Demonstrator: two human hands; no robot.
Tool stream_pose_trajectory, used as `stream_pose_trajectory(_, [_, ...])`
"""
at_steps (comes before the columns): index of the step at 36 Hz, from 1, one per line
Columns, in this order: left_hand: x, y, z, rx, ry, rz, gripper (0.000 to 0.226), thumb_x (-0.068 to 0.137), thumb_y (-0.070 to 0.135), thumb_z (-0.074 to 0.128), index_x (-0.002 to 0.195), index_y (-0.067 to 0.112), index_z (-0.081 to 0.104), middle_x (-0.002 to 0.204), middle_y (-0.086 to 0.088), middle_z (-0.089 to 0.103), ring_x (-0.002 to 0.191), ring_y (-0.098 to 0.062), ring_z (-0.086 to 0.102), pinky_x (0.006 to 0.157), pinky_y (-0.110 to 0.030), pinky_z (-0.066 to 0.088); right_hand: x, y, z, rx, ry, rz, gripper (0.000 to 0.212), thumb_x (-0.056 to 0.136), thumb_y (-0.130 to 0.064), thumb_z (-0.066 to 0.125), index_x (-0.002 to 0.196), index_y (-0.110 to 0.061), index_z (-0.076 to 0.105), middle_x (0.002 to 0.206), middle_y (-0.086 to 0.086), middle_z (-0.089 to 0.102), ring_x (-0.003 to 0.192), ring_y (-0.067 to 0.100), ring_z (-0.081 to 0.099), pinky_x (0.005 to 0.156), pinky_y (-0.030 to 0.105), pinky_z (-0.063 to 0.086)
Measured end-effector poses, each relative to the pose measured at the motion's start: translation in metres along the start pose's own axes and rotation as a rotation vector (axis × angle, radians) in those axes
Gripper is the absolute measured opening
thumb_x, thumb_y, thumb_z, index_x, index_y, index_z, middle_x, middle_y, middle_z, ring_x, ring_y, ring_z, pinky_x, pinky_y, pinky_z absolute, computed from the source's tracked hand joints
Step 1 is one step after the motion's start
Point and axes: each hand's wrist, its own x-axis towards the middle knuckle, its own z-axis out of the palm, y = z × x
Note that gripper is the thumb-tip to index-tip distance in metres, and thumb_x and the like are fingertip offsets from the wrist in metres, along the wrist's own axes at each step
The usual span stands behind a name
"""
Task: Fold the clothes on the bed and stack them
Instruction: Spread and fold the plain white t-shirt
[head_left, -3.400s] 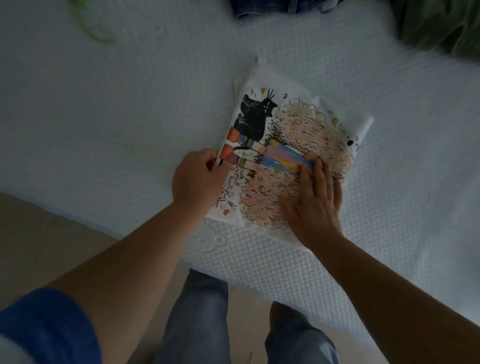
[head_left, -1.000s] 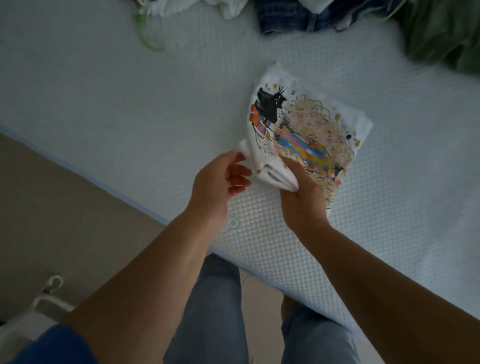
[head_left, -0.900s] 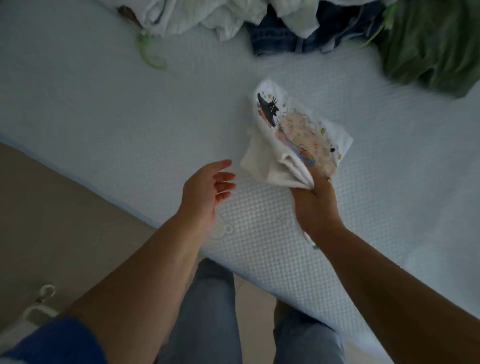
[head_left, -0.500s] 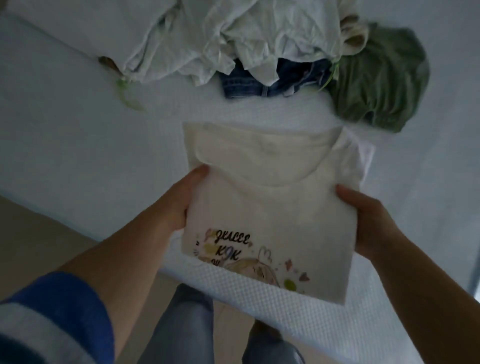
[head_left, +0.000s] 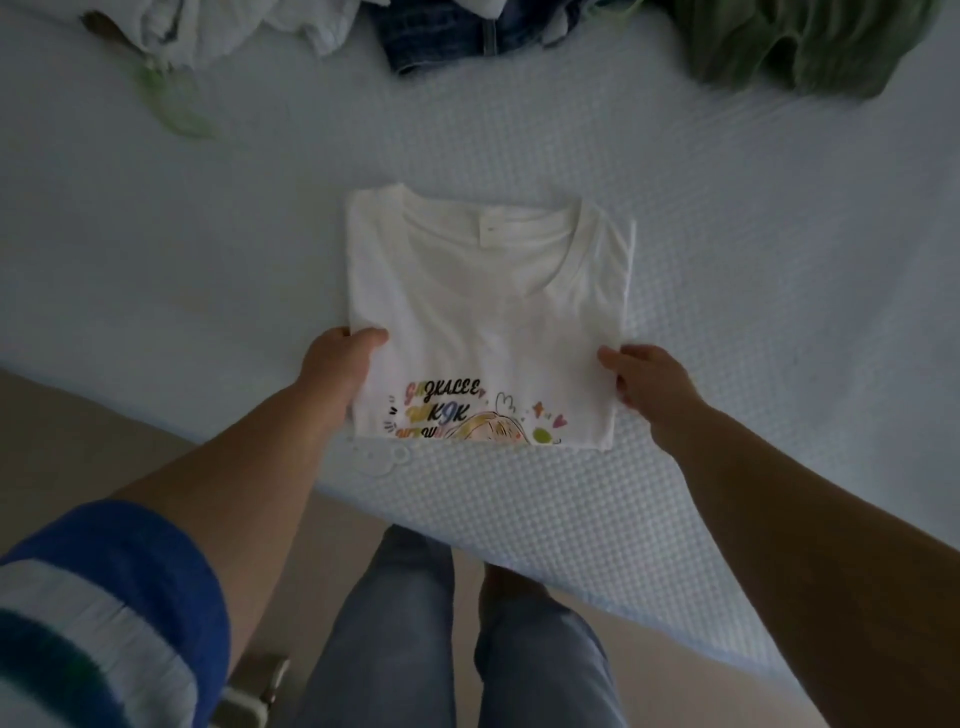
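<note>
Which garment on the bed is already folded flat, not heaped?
The white printed T-shirt held at its sides by the left hand and right hand. The white clothes, jeans and green garment are crumpled.

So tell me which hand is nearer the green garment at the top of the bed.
Right. The right hand holds the folded T-shirt's right edge, below the green garment; the left hand holds the opposite edge, farther away.

A bed (head_left: 727, 322) with a pale, waffle-textured cover fills the frame from nine o'clock across to three o'clock. Its near edge, trimmed in light blue, runs diagonally toward five o'clock. Below it, a plain beige floor (head_left: 130, 447) shows at seven o'clock. The light is dim and soft, casting faint shadows.
</note>
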Motion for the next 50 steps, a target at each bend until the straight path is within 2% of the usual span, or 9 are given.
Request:
stream_pose_trajectory(4, [-0.015,0.005,-0.001,-0.093,-0.023,0.009,0.02,0.084,0.016,0.063,0.102,0.008,0.063,0.097,-0.013,0.065,0.087,-0.027,0.062,0.08,-0.038,0.051,-0.006,-0.005,0.001,-0.029,-0.04,-0.009,0.006,0.084,-0.022,0.066,0.088,-0.022,0.061,0.098,0.0,0.064,0.096,0.022,0.06,0.092,0.042,0.048])
stream_pose_trajectory(7, [-0.034,0.013,-0.006,-0.108,-0.029,0.082,0.009,0.083,0.016,0.065,0.091,0.012,0.065,0.089,-0.008,0.068,0.077,-0.023,0.065,0.067,-0.031,0.052,-0.017,-0.013,0.0,0.008,-0.072,0.011,0.009,0.083,-0.02,0.067,0.088,-0.02,0.059,0.105,0.006,0.065,0.101,0.028,0.061,0.094,0.048,0.048])
stream_pose_trajectory(16, [-0.091,0.049,-0.054,-0.196,0.038,0.192,0.012,0.083,0.02,0.066,0.094,0.014,0.063,0.09,-0.004,0.068,0.079,-0.022,0.066,0.071,-0.034,0.054,-0.088,-0.047,-0.003,0.378,-0.258,0.151,0.029,0.075,-0.01,0.068,0.102,-0.001,0.064,0.101,0.016,0.071,0.092,0.033,0.067,0.07,0.046,0.055])
stream_pose_trajectory(22, [-0.097,0.072,-0.113,-0.252,0.013,0.217,0.005,0.083,0.021,0.067,0.087,0.021,0.064,0.083,0.0,0.071,0.074,-0.02,0.069,0.061,-0.03,0.053,-0.127,-0.095,0.024,0.467,-0.479,0.202,0.042,0.071,-0.015,0.063,0.111,-0.003,0.061,0.103,0.018,0.07,0.09,0.037,0.068,0.065,0.046,0.055])
stream_pose_trajectory(28, [-0.059,0.089,-0.2,-0.312,0.022,0.241,0.003,0.083,0.022,0.067,0.084,0.02,0.069,0.076,0.004,0.074,0.068,-0.015,0.071,0.051,-0.022,0.053,-0.145,-0.158,0.098,0.34,-0.34,-0.126,0.02,0.082,-0.01,0.062,0.097,-0.019,0.069,0.096,0.003,0.073,0.084,0.022,0.071,0.067,0.037,0.055])
stream_pose_trajectory(32, [-0.011,0.108,-0.267,-0.414,-0.021,0.213,0.01,0.075,0.009,0.066,0.082,0.013,0.072,0.083,-0.009,0.074,0.075,-0.024,0.071,0.06,-0.032,0.056,-0.147,-0.2,0.167,0.231,-0.278,-0.269,0.019,0.082,-0.012,0.062,0.087,-0.028,0.072,0.091,-0.004,0.073,0.081,0.015,0.07,0.07,0.036,0.053])
stream_pose_trajectory(36, [0.047,0.143,-0.329,-0.364,-0.037,0.218,0.023,0.077,-0.003,0.054,0.082,0.011,0.071,0.086,-0.016,0.071,0.081,-0.031,0.065,0.08,-0.04,0.051,-0.142,-0.247,0.252,0.199,-0.149,-0.327,0.015,0.084,-0.018,0.061,0.089,-0.03,0.068,0.085,-0.01,0.072,0.072,0.009,0.069,0.061,0.03,0.051])
stream_pose_trajectory(45, [0.173,0.251,-0.425,-0.259,-0.041,0.453,0.026,0.083,-0.003,0.056,0.088,0.02,0.068,0.078,-0.002,0.068,0.071,-0.018,0.063,0.07,-0.028,0.051,-0.105,-0.361,0.387,0.368,0.079,-0.364,0.015,0.086,-0.018,0.061,0.086,-0.032,0.067,0.085,-0.011,0.072,0.07,0.008,0.069,0.057,0.028,0.048])
stream_pose_trajectory(50, [0.238,0.295,-0.43,-0.264,-0.079,0.532,0.028,0.085,-0.001,0.057,0.099,0.02,0.068,0.085,-0.004,0.07,0.079,-0.02,0.065,0.079,-0.033,0.052,-0.055,-0.407,0.409,0.359,0.201,-0.447,0.017,0.086,-0.019,0.061,0.08,-0.035,0.066,0.087,-0.011,0.07,0.081,0.014,0.066,0.066,0.034,0.049])
